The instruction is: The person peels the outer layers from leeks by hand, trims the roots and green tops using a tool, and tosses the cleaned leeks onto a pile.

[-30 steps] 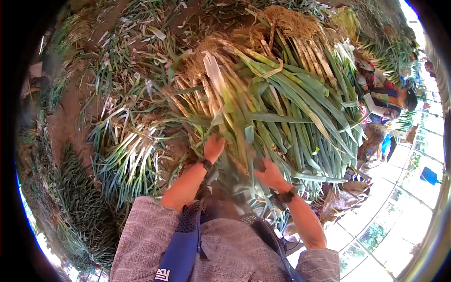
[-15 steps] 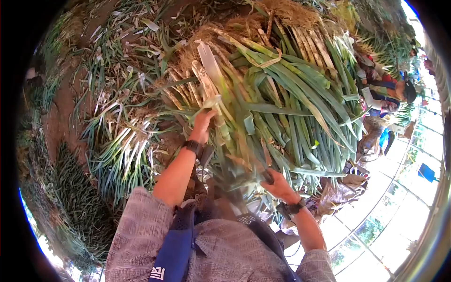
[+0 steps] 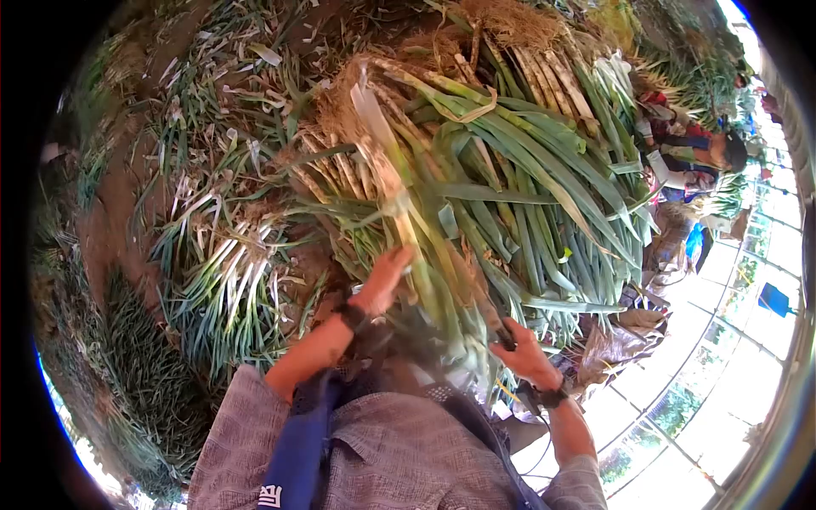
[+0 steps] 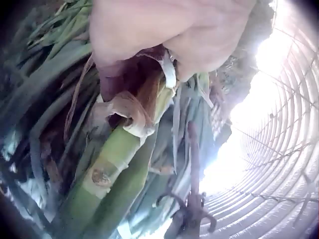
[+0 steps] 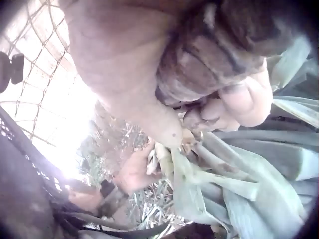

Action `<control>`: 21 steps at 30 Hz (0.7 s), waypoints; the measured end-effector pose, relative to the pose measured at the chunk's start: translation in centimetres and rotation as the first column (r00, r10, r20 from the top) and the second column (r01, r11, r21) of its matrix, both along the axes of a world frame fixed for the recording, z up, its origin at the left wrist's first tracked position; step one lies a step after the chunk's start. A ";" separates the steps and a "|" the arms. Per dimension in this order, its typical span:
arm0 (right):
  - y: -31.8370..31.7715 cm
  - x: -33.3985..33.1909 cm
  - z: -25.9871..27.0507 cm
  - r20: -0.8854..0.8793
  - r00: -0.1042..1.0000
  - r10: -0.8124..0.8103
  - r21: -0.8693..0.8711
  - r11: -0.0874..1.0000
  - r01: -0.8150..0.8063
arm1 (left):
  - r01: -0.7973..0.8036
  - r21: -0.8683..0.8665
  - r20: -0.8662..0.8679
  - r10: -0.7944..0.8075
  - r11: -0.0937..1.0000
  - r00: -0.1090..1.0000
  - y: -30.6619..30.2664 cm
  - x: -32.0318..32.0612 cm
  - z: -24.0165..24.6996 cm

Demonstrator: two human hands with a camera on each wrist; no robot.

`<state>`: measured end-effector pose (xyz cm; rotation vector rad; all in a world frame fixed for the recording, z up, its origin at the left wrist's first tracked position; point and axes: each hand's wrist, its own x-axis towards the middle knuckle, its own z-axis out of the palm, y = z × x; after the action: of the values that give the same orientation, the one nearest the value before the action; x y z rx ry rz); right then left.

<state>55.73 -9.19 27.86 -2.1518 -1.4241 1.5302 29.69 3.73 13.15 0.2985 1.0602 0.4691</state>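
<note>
My left hand (image 3: 384,279) grips a leek (image 3: 406,223) partway along its stalk, over the front of a big heap of leeks (image 3: 544,212). In the left wrist view, the fingers curl round the green stalk (image 4: 117,149), where a dry, torn sheath (image 4: 134,113) peels away just below the hand. My right hand (image 3: 531,357) holds a knife by its dark handle (image 3: 507,334), its long brownish blade (image 3: 483,297) slanting up beside the leaves. Close up in the right wrist view, the fingers wrap a dark, ridged grip (image 5: 199,69), with leek leaves (image 5: 239,189) right below it.
Leeks with cleaned white stalks (image 3: 242,268) lie fanned out at the left. Loose leaves and trimmings (image 3: 221,102) litter the brown ground. At the right, another person (image 3: 693,157) is beside the heap, near a crumpled brown sack (image 3: 620,344) and a netted wall (image 3: 680,408).
My left hand rose along the leek, then came back down and toward me. The right hand moved right and toward me, drawing the knife away from the stalk.
</note>
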 end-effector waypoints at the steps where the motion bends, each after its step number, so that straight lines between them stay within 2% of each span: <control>1: -0.2 0.1 0.9 0.000 1.000 -0.007 0.002 1.000 0.007 | -0.012 -0.024 0.021 0.012 1.000 1.000 -1.5 0.4 1.0; 2: -0.2 0.3 2.2 0.001 1.000 0.012 -0.074 0.997 -0.012 | -0.006 -0.021 0.024 0.006 1.000 1.000 -2.5 0.5 1.9; 3: -0.3 0.4 3.1 0.003 0.999 0.033 -0.151 0.988 -0.032 | -0.037 -0.094 0.149 0.051 0.995 0.988 -3.5 0.7 2.6; 4: -0.9 0.6 3.7 -0.025 0.999 0.031 -0.133 0.990 -0.034 | -0.059 -0.173 0.268 0.105 0.983 0.958 -4.0 0.9 3.1; 5: -1.1 0.8 4.1 -0.017 0.999 0.032 -0.132 0.991 -0.034 | -0.058 -0.172 0.275 0.105 0.983 0.956 -4.0 0.9 2.8; 7: -2.3 0.7 4.8 0.006 0.997 0.082 -0.132 0.988 -0.080 | 0.086 -0.222 0.345 -0.005 0.971 0.939 -4.9 -0.2 0.9; 8: -1.7 -0.2 6.1 0.035 0.996 0.076 -0.160 0.985 -0.069 | 0.000 -0.254 0.342 0.090 0.967 0.935 -5.1 -0.4 -0.5; 9: -2.0 -0.4 5.8 0.041 0.996 0.078 -0.153 0.986 -0.071 | -0.001 -0.247 0.348 0.089 0.969 0.933 -4.5 -0.1 -1.0; 11: -3.3 -0.7 5.2 0.124 0.963 0.239 0.011 0.970 -0.242 | -0.118 -0.278 0.354 0.216 0.953 0.910 -4.3 0.2 -1.9; 13: -3.1 -1.3 4.6 0.157 0.948 0.278 0.016 0.959 -0.284 | -0.179 -0.267 0.290 0.256 0.947 0.922 -4.4 0.7 -2.4; 15: -2.1 -1.8 4.2 0.207 0.920 0.334 -0.018 0.941 -0.338 | -0.194 -0.299 0.442 0.316 0.934 0.840 -3.5 1.2 -1.1; 19: -1.2 -0.7 3.7 0.257 0.932 0.256 0.032 0.962 -0.272 | -0.263 -0.267 0.440 0.360 0.927 0.822 -2.8 1.8 -0.2; 21: -0.4 -0.5 4.5 0.239 0.941 0.240 -0.004 0.969 -0.247 | -0.254 -0.252 0.450 0.346 0.934 0.823 -2.9 1.6 -1.0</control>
<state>55.20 -9.56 32.33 -2.2781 -1.8383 1.3481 31.30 0.87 12.13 -0.1572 0.6410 0.6863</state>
